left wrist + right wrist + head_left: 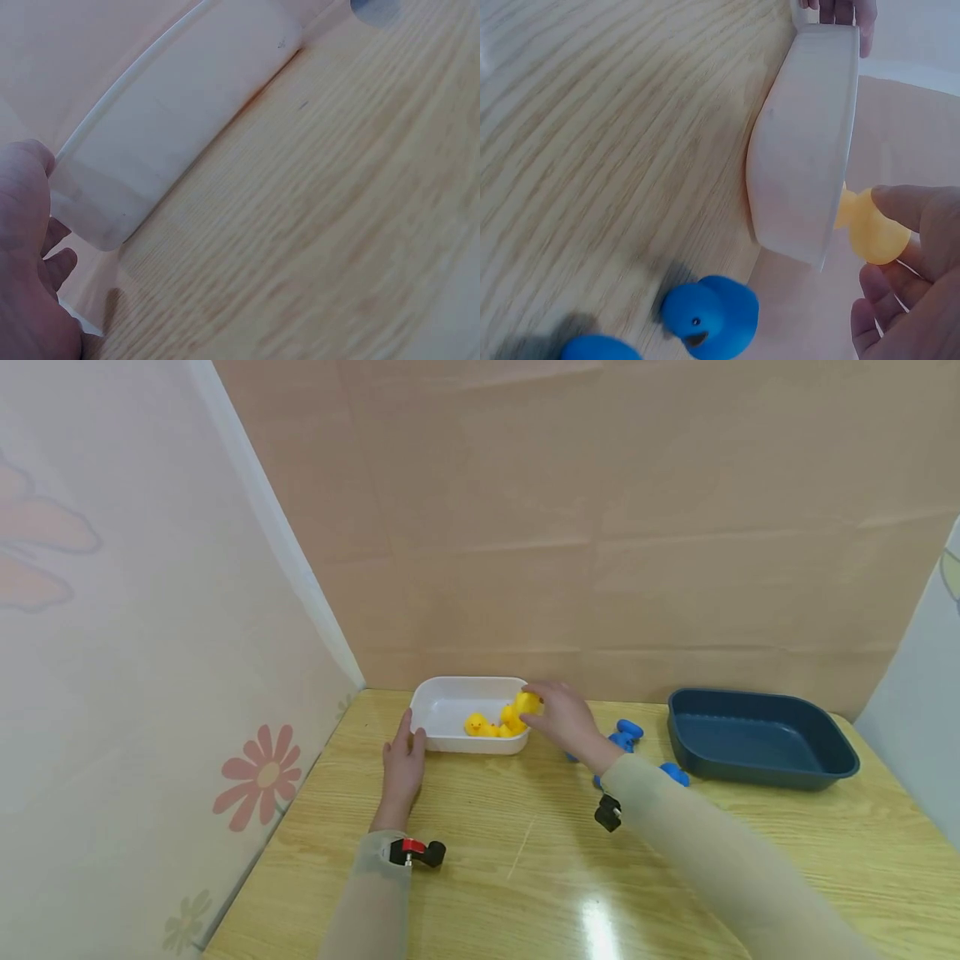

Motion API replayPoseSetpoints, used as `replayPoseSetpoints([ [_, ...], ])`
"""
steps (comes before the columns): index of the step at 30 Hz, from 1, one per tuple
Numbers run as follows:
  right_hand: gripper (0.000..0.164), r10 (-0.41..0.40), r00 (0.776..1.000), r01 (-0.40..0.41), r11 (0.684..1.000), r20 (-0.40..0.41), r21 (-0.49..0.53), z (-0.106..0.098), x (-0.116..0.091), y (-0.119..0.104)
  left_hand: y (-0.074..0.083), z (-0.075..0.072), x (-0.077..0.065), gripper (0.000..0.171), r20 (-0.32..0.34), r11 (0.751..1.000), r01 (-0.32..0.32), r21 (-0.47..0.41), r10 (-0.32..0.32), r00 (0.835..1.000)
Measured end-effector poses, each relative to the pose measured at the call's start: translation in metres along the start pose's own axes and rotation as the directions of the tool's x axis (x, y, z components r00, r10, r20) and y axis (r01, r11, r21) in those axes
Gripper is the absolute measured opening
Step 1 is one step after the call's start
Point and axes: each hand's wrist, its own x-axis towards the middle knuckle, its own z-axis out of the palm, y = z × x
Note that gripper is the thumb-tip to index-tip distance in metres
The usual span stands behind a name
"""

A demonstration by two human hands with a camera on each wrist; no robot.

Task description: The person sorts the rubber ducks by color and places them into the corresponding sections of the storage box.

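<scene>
A white plastic tray (461, 745) stands near the back of the wooden table with several yellow rubber ducks (476, 724) inside, mostly toward its right end. Over the tray's right end, my right hand (566, 718) pinches a yellow rubber duck (880, 231) between thumb and fingers, level with the rim. My left hand (404, 768) rests against the tray's front left corner, its fingers along the left side and the thumb at the front. The left wrist view shows the thumb touching the rim; the fingers are partly hidden there.
Several blue rubber ducks (714, 315) sit on the table right of the white tray, partly hidden by my right forearm. Farther right stands a dark blue tray (761, 770). A brown paper-like backdrop (600, 568) rises behind, and a flower-patterned wall (150, 652) borders the left.
</scene>
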Motion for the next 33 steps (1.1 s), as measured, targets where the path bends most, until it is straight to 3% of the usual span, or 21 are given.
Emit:
replayPoseSetpoints([
  [15,0.048,0.041,0.997,-0.047,0.996,0.068,0.081,0.022,0.012,-0.016,0.003,0.0,-0.003,0.062,0.019,1.0,-0.003,0.006,0.002,1.0],
  [33,0.047,-0.019,1.0,0.019,1.0,-0.017,0.016,0.011,0.001,-0.005,0.005,-0.001,0.001,0.063,0.024,1.0,0.001,0.017,-0.002,1.0],
])
